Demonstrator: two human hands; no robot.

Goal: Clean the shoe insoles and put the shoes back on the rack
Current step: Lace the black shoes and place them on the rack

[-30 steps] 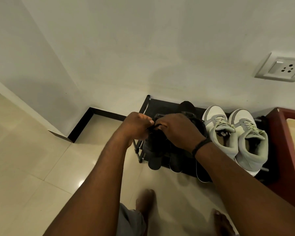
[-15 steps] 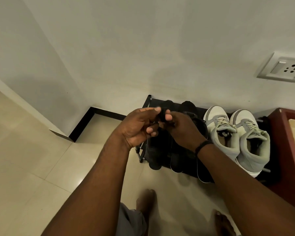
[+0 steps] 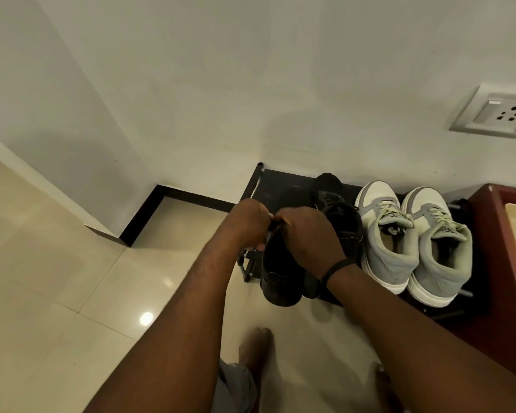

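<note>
A black shoe [image 3: 280, 272] hangs heel-down over the left end of the black shoe rack [image 3: 268, 181]. My left hand [image 3: 248, 225] and my right hand [image 3: 307, 234] meet at the shoe's upper opening, fingers curled and pinching its edge. The hands hide what lies between the fingertips. A second black shoe [image 3: 337, 204] sits on the rack just behind my right hand. A pair of grey and white sneakers [image 3: 399, 236] stands on the rack to the right, toes to the wall.
A dark red cabinet [image 3: 489, 263] stands against the rack's right end. A wall socket [image 3: 495, 111] is on the white wall above. My bare feet [image 3: 256, 347] are on the glossy tiled floor, which stretches out to the left.
My hands have dropped a little and closed together at the black shoe's opening. The shoe now hangs lower and nearer the rack's front left corner.
</note>
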